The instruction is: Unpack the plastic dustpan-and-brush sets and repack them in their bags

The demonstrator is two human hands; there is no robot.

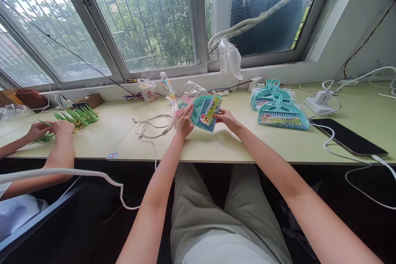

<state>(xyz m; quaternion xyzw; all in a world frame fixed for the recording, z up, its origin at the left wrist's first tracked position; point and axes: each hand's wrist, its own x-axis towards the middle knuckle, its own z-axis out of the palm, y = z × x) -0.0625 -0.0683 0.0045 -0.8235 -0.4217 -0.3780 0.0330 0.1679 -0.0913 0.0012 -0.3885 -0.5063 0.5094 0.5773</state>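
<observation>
Over the table in front of me is a teal mini dustpan and brush set (202,111), tilted, with a yellow printed label on it. My left hand (185,123) is closed on its handle end, and the fingers of my right hand (227,119) grip the label edge. Something pink and clear crumpled plastic (194,89) show just behind my left hand. To the right lie several more teal dustpan sets (283,113) in clear wrappers, partly stacked on one another.
A coiled white cable (154,126) lies left of my hands. Behind stands a drink bottle (166,84) by the window sill. On the right are a black phone (349,136) and a white power strip (321,104). At left, another person's hands (51,130) handle green items (81,116).
</observation>
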